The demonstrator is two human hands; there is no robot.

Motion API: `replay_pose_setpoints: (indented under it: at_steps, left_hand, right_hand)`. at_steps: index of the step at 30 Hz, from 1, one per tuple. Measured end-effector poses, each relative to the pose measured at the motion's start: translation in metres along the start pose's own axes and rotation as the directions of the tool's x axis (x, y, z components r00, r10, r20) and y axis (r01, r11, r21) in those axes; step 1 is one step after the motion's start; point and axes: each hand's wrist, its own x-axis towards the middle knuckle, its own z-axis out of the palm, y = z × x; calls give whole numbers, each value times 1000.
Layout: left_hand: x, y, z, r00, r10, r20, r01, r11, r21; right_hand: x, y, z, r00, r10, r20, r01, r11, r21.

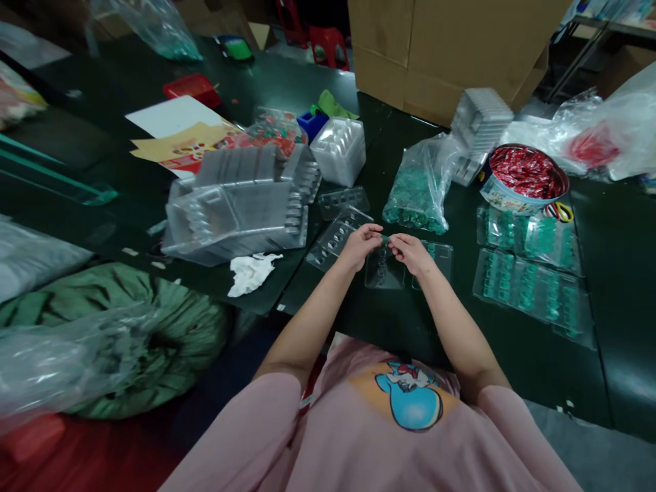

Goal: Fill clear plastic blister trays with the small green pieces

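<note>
My left hand (363,246) and my right hand (411,253) meet over the table, fingertips pinched on a small green plastic piece (385,240) between them. The fingers hide most of it. Just below lies a clear blister tray (383,270) with a row of moulded hollows. Beside my right wrist is another clear tray (443,258) with some green in it. More clear trays, one an angled tray (331,240), lie to the left of my left hand. Beyond my right hand rests a clear bag (417,188) of green pieces.
Stacked clear trays (236,212) stand at left, near a crumpled white tissue (251,273). At right are a round tin (527,181) of red-wrapped items, scissors (559,211) and trays filled with green pieces (533,290). A large cardboard box (441,55) stands at the table's far side.
</note>
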Motion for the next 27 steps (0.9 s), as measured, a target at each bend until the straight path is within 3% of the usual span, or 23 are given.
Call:
replay_pose_setpoints:
  at_steps: [5, 9, 12, 16, 27]
  left_hand:
    - [4, -2, -2, 998, -32, 46, 36, 996, -79]
    - [4, -4, 0, 991, 117, 63, -121, 990, 75]
    - [8, -2, -1, 958, 276, 73, -283, 890, 358]
    - [15, -2, -6, 937, 319, 138, -333, 707, 624]
    - [27, -20, -15, 917, 235, 323, -398, 459, 795]
  right_hand:
    - [0, -2, 2, 998, 22, 56, -27, 994, 101]
    - [5, -1, 3, 1000, 9, 11, -10, 994, 112]
    - [7, 1, 1, 1000, -13, -22, 14, 996, 86]
    - [2, 1, -9, 991, -72, -111, 77, 996, 44]
    - [-20, 2, -28, 974, -198, -111, 199, 980, 4]
